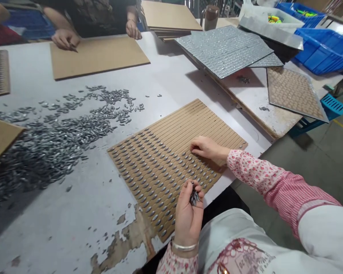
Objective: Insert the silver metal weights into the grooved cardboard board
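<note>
Shirt (248, 245) at five o'clock reads "20"; upturned left hand (189, 213), six o'clock, cups grey pieces (194, 198); right hand (205, 147), three o'clock, pinched.

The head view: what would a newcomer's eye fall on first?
Probably the sprawling heap of small grey pieces across the left of the white table. Then the grooved board near the centre, partly filled with rows of similar ones, the person's right hand at it and the left hand cupping a cluster.

The head camera looks forward and down, close over the grooved board (193, 123).
</note>
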Tool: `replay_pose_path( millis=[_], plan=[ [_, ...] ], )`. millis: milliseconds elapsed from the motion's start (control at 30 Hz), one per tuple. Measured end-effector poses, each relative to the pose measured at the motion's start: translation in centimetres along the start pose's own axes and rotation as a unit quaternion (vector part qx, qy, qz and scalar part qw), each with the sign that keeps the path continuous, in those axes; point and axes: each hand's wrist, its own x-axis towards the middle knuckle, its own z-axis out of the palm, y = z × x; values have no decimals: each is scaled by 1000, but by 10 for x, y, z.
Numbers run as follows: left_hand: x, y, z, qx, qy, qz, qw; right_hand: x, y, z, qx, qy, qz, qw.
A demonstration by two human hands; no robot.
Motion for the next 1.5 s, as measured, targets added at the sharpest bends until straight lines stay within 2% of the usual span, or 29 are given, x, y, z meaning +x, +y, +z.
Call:
replay_pose_path(
  millis=[100, 200, 267, 333, 367, 433, 567, 667, 733, 800, 900, 967, 1167, 1267, 1367, 1500],
  plan=[
    [2, 0, 0, -2, -2, 8, 1000, 0, -2, 1, -21, 23, -4, 1000],
    [5, 1, 1, -3, 2, 12, 1000, -6, -12, -4, 56, 22, -21, 998],
    [7, 1, 2, -10, 12, 13, 1000, -12, -23, -9, 161, -34, -58, 985],
    [9, 2, 3, -18, 19, 18, 999, -20, -35, -13, 253, -118, -106, 954],
    [9, 2, 4, -21, 18, 21, 999, -24, -40, -14, 280, -149, -124, 940],
    [10, 3, 6, -22, 6, 24, 999, -29, -49, -15, 300, -172, -138, 928],
    [8, 4, 9, -18, -13, 16, 1000, -28, -49, -12, 309, -143, -87, 936],
    [6, 6, 9, -14, -12, 15, 1000, -20, -34, -10, 338, -68, -15, 939],
    [5, 6, 9, -18, -13, 13, 1000, -12, -22, -9, 316, -11, 30, 948],
    [3, 5, 7, -22, -12, 8, 1000, -4, -12, -7, 240, 22, 52, 969],
    [1, 3, 6, -26, -5, 1, 1000, 5, -3, -1, 103, 49, 30, 993],
    [1, 2, 6, -29, 2, -4, 1000, 8, -2, 4, 32, 63, 16, 997],
    [1, 1, 7, -27, 15, -1, 1000, 4, 0, 15, -120, 88, 38, 988],
    [1, 1, 6, -19, 13, 5, 1000, 3, 0, 14, -124, 93, 45, 987],
    [1, 1, 6, -11, 15, 6, 1000, 3, -2, 11, -69, 97, 59, 991],
    [1, 1, 6, -13, 11, 5, 1000, 5, -9, 13, -18, 79, 21, 996]
  ],
)
